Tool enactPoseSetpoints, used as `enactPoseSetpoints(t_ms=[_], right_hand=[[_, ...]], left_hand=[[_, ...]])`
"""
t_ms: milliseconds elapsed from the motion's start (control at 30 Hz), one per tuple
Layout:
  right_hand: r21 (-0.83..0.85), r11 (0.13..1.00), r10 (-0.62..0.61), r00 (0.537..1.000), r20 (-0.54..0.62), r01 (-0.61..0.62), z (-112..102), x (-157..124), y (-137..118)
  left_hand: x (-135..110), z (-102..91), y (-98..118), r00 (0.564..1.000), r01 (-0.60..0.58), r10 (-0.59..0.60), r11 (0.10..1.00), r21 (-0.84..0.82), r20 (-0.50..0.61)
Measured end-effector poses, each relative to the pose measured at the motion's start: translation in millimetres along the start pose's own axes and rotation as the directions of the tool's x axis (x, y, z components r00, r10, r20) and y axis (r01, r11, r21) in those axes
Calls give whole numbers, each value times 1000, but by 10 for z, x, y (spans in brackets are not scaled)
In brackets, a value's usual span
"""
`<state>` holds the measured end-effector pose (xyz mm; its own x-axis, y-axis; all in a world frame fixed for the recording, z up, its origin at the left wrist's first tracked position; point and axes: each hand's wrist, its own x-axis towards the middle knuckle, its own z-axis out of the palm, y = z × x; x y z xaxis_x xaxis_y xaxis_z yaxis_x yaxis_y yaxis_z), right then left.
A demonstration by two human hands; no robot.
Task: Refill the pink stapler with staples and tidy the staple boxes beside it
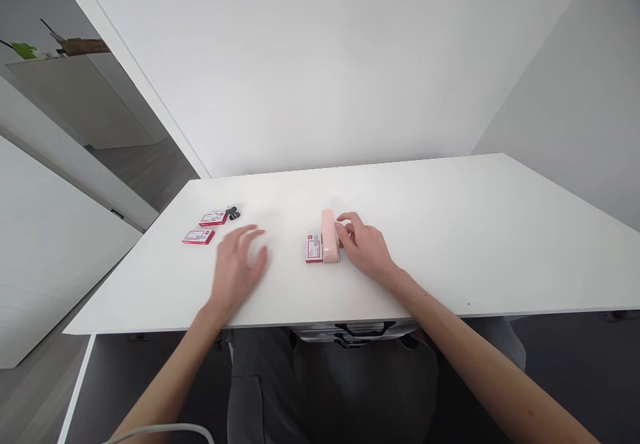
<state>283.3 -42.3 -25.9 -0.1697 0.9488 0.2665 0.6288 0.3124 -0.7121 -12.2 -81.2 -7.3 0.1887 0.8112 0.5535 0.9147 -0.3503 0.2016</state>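
The pink stapler (329,236) is lying lengthwise on the white tabletop (450,231), pointing away from the person. The right hand (367,249) is resting along the stapler's right side, its fingers curling in and seeming to touch it; whether they are gripping it, I cannot tell. The left hand (236,265) is hovering, blurred, to the left of the stapler, with its thumb and fingers spreading wide and holding nothing.

One small red-and-white box (314,249) is sitting just beside the stapler's left side, apparently touching it. Well apart to the stapler's left, a rear box (213,219) and a front box (199,237) are lying flat, and some small black pieces (233,213) are also lying well to its left.

By my judgement, the arranging is standing partway: one box is lining up with the stapler, while two boxes and the black pieces are remaining away from it.
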Motion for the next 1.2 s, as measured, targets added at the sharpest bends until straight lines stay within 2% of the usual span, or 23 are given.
enactPoseSetpoints(t_ms=[67, 167, 233, 300, 367, 433, 467, 533, 633, 733, 900, 1200], right_hand=[[-2, 1000, 11, 1000, -11, -11, 3, 2, 3], [-5, 1000, 19, 1000, -17, -20, 11, 7, 6], [-6, 1000, 24, 1000, -16, -24, 16, 9, 7], [-6, 1000, 29, 1000, -12, -29, 18, 7, 7], [-5, 999, 32, 999, -10, -32, 16, 5, 7], [-6, 1000, 30, 999, -11, -30, 12, 4, 9], [-6, 1000, 29, 999, -14, -29, 10, 4, 11], [-3, 1000, 28, 999, -18, -28, 7, 4, 14], [5, 999, 34, 999, -24, -34, 7, 5, 19], [16, 999, 35, 999, -20, -35, 10, 9, 20], [23, 999, 25, 1000, -9, -25, 14, 22, 17], [2, 1000, 11, 1000, 13, -11, 2, 32, 2]], left_hand=[[42, -49, -287, 974, 219, -210, 967, 129, -84], [84, -140, -710, 871, 492, -464, 835, 246, -165], [92, -200, -906, 820, 572, -551, 775, 269, -157], [82, -245, -975, 804, 591, -583, 766, 254, -113], [54, -263, -898, 848, 529, -523, 824, 202, -84], [18, -243, -696, 927, 375, -371, 922, 100, -56], [2, -219, -563, 962, 273, -273, 962, 15, -18], [-12, -150, -274, 986, 136, -118, 977, -165, 117], [30, -15, 102, 962, 48, 46, 943, -330, 270], [121, 114, 302, 945, 20, 114, 915, -403, 308], [244, 225, 346, 935, -11, 152, 915, -403, 321], [294, 206, 401, 923, 11, 166, 892, -453, 348]])
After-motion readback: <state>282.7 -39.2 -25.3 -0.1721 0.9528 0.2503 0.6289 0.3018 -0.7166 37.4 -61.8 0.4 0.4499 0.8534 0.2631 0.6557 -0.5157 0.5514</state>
